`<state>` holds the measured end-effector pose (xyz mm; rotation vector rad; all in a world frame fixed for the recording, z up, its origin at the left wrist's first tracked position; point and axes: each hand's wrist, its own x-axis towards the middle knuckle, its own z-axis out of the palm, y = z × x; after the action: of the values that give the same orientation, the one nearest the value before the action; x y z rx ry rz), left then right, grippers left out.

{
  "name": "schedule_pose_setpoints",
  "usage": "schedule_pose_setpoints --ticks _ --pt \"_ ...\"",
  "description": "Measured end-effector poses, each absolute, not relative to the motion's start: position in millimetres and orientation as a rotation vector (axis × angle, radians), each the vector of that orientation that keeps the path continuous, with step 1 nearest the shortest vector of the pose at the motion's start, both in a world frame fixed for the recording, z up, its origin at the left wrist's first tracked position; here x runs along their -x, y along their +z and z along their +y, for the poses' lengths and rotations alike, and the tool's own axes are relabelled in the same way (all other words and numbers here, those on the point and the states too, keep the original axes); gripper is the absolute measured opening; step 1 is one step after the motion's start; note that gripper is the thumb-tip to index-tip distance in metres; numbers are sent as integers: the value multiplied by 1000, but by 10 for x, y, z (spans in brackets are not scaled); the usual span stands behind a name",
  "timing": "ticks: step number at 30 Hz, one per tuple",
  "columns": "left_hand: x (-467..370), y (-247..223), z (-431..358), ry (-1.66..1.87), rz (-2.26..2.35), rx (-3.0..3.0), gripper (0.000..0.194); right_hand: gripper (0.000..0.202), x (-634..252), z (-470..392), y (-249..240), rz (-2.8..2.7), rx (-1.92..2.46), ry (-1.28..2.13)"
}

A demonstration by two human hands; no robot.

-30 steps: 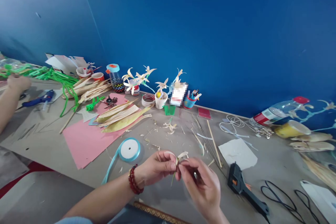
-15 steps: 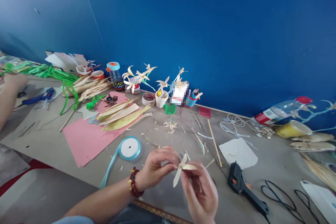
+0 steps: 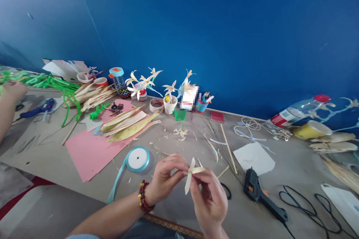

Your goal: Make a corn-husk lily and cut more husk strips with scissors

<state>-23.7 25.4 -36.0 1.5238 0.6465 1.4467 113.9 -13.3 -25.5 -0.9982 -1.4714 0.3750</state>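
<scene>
Between both hands is a pale corn-husk flower (image 3: 190,180) with several narrow petals. My left hand (image 3: 169,173), with a dark red bead bracelet (image 3: 144,196) at the wrist, pinches a petal of it from the left. From the right, my right hand (image 3: 209,196) closes its thumb and fingers on the flower's right side; its underside is hidden by the fingers. Left of my hands lies a roll of light blue ribbon (image 3: 138,159). A similar husk flower (image 3: 181,133) lies on the table beyond.
A black glue gun (image 3: 262,194) lies at right by a white sheet (image 3: 254,158). Dried husks (image 3: 131,125) lie on pink paper (image 3: 84,149). Finished flowers (image 3: 147,82) stand along the blue wall. Another person's hand (image 3: 14,91) is at far left.
My right hand has turned slightly and shifted left with the flower, whose petals now point more upright. My left hand keeps its pinch. The whole view has moved a little.
</scene>
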Motion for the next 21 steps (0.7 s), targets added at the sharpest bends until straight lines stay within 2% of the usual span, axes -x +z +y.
schedule_pose_setpoints --ticks 9,21 --pt "226 -369 229 1511 693 -1620 11 24 -1107 -116 -243 -1492 949 340" --pt "234 -342 212 1552 694 -1784 18 23 -1111 -125 -286 -1526 994 318"
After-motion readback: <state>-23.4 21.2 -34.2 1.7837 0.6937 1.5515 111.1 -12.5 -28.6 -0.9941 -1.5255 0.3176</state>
